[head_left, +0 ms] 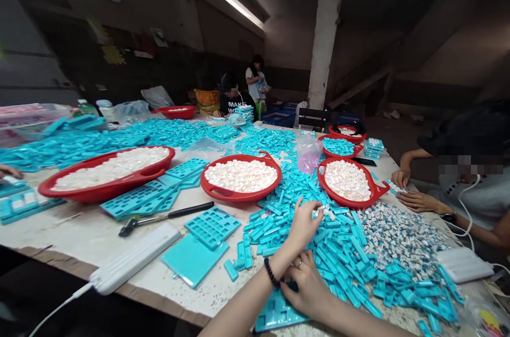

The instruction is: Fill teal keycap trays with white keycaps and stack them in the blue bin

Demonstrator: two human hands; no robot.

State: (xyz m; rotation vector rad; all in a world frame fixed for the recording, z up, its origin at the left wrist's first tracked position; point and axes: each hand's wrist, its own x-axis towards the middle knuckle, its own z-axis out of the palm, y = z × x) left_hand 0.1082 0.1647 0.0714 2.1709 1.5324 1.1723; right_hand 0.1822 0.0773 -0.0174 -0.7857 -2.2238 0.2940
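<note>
My left hand [305, 222] reaches over the pile of blue plastic pieces [338, 257], thumb and fingers pinched on small white pieces [327, 212]. Closer to me, my right hand [308, 286] is bent at the near table edge, fingers curled together beside my left wrist. Beneath it lies a blue tray with square recesses [279, 313]. What the right fingers grip is partly hidden by the left wrist. Red baskets of white pieces stand beyond, one at centre [241, 176] and one to the right [346, 180].
To the left are a hammer [171, 213], a flat blue lid [195, 260], a white power strip [135, 260] and a long red basket [107, 169]. Small printed pieces [398, 236] spread to the right. A co-worker's hands [416, 201] work at the right edge.
</note>
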